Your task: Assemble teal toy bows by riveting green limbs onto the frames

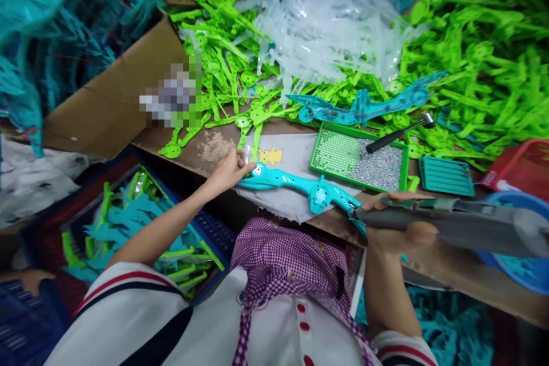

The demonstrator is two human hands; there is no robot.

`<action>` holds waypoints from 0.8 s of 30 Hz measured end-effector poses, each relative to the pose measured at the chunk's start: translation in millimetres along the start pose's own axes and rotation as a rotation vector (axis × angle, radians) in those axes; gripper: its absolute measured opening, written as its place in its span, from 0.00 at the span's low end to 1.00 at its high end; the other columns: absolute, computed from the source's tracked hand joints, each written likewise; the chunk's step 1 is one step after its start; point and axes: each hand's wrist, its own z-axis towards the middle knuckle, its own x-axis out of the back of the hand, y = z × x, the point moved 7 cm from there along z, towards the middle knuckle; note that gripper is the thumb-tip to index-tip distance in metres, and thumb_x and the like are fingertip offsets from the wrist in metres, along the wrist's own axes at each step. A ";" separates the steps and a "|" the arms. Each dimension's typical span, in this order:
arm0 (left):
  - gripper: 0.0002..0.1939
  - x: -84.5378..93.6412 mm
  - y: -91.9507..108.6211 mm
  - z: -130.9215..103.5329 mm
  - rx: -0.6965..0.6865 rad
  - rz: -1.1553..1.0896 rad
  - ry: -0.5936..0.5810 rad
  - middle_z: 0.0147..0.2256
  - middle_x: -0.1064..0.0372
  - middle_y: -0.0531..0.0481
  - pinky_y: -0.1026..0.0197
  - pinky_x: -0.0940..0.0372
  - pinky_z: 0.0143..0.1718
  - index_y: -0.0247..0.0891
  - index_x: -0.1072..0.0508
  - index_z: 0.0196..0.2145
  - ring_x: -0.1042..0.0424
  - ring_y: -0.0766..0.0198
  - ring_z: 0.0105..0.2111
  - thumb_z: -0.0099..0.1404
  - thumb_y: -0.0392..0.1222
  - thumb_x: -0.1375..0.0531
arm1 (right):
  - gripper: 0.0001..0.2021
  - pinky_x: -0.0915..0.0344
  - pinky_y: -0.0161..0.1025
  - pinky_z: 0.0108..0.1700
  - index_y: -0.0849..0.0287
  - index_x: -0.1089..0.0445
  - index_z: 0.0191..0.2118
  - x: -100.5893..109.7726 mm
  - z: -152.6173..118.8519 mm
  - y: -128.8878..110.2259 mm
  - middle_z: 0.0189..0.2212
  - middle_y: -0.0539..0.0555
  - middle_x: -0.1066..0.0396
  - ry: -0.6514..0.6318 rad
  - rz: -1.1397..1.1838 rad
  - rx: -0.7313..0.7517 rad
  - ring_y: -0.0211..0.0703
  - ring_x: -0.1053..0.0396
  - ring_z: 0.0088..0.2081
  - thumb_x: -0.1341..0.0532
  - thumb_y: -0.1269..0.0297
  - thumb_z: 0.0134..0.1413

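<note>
A long turquoise plastic bow-shaped piece (294, 180) lies across a pale cloth (300, 151) at the table's front edge. My left hand (234, 170) grips its left end, fingers pinched where a lime-green arm meets it. In my right hand (386, 234) is a grey electric screwdriver (467, 224), wrapped by my fingers and held nearly level. Its tip points left and meets the right end of the turquoise piece. Just behind, a green perforated tray (334, 151) holds many small screws (380, 166), and a black-handled hammer (398, 134) rests over its edge.
Lime-green parts (484, 68) and clear plastic strips (330, 28) are heaped at the back. Another turquoise piece (369, 107) lies behind the tray. A cardboard box (115, 91) stands left, above a crate of mixed parts (141, 229). A blue basin (518, 200) and red container (521, 166) are right.
</note>
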 end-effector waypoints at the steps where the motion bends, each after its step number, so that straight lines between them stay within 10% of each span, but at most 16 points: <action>1: 0.22 -1.7 -3.1 3.7 0.041 -0.054 -0.015 0.27 0.32 0.57 0.63 0.39 0.29 0.37 0.35 0.44 0.29 0.65 0.26 0.60 0.49 0.32 | 0.26 0.43 0.34 0.15 0.55 0.26 0.27 -1.4 -1.3 0.6 0.14 0.44 0.38 -0.017 -0.001 0.013 0.37 0.37 0.14 0.35 0.34 0.41; 14: 0.21 -15.9 2.0 -5.2 0.422 -0.599 -0.140 0.32 0.33 0.55 0.65 0.32 0.30 0.37 0.36 0.39 0.28 0.71 0.26 0.55 0.30 0.29 | 0.32 0.41 0.36 0.16 0.55 0.29 0.26 -3.7 -3.0 8.9 0.14 0.43 0.39 0.026 -0.045 -0.075 0.38 0.37 0.14 0.36 0.27 0.34; 20: 0.20 -38.7 14.9 -15.6 0.482 -0.829 -0.434 0.34 0.26 0.52 0.57 0.27 0.34 0.44 0.46 0.40 0.23 0.63 0.29 0.65 0.39 0.34 | 0.29 0.41 0.34 0.15 0.57 0.31 0.27 -24.3 6.5 2.0 0.16 0.44 0.41 0.020 -0.018 0.009 0.36 0.38 0.15 0.39 0.30 0.44; 24: 0.25 -50.7 16.8 -12.1 0.461 -0.823 -0.391 0.33 0.26 0.52 0.59 0.28 0.32 0.42 0.43 0.42 0.24 0.65 0.29 0.60 0.38 0.29 | 0.31 0.40 0.34 0.16 0.56 0.32 0.28 -31.9 3.0 6.4 0.16 0.45 0.40 0.024 -0.004 0.010 0.37 0.37 0.15 0.39 0.27 0.42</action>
